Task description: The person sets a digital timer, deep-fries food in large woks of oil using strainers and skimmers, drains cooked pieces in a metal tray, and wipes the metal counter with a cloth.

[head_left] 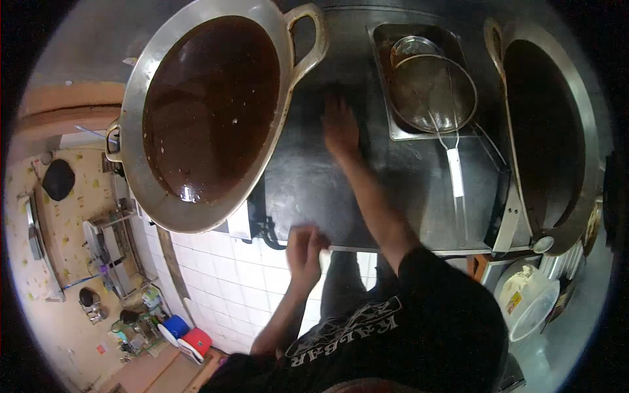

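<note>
My right hand [342, 128] reaches forward over the dark metal counter [314, 190], fingers stretched out and slightly blurred, holding nothing; whether it touches the surface I cannot tell. My left hand [304, 252] is held by the counter's front edge with its fingers curled in, and no object shows in it. Left of my right hand stands a large metal wok [141, 177] with two handles, filled with dark brown liquid. To the right, a round wire strainer [434, 95] with a long handle lies across a rectangular metal pan [398, 131] set in the counter.
A second large wok [580, 85] holding dark liquid stands at the far right. A pale flat-bladed tool [508, 219] lies beside it. Below right is a clear plastic tub [534, 308]. White tiles [229, 275] and blue and red containers [195, 342] are lower left.
</note>
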`<control>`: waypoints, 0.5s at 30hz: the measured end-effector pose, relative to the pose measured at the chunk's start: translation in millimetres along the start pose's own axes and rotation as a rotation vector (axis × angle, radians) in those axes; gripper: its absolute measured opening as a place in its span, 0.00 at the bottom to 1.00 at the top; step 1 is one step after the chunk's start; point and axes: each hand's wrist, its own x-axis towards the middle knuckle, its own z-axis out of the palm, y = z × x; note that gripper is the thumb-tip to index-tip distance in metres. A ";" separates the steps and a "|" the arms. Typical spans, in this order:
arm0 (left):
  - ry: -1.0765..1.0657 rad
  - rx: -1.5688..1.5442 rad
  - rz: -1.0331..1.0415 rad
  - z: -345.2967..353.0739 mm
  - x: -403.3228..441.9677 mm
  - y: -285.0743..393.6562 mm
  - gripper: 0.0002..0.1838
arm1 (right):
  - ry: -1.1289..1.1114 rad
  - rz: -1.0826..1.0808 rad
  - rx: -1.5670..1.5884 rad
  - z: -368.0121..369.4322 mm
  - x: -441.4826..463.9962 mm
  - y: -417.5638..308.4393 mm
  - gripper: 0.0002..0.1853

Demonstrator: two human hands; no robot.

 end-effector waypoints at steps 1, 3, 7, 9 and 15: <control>0.019 0.063 -0.038 -25.4 -28.8 -11.3 0.04 | 0.097 -0.050 -0.131 3.4 44.2 0.6 0.25; -0.033 0.467 -0.216 -89.3 -100.2 -52.3 0.04 | 0.358 -0.148 -0.180 14.5 103.3 14.9 0.26; 0.400 0.039 -0.597 -204.8 -275.2 -155.8 0.10 | 0.200 -0.132 -0.327 29.3 194.9 23.9 0.27; 0.476 0.265 -0.779 -204.9 -324.9 -136.5 0.11 | -0.111 -0.085 -0.100 25.1 173.4 6.3 0.25; -0.064 0.710 -0.200 -217.7 -353.2 -267.9 0.06 | -0.212 -0.553 -0.084 -27.1 -70.7 -11.0 0.20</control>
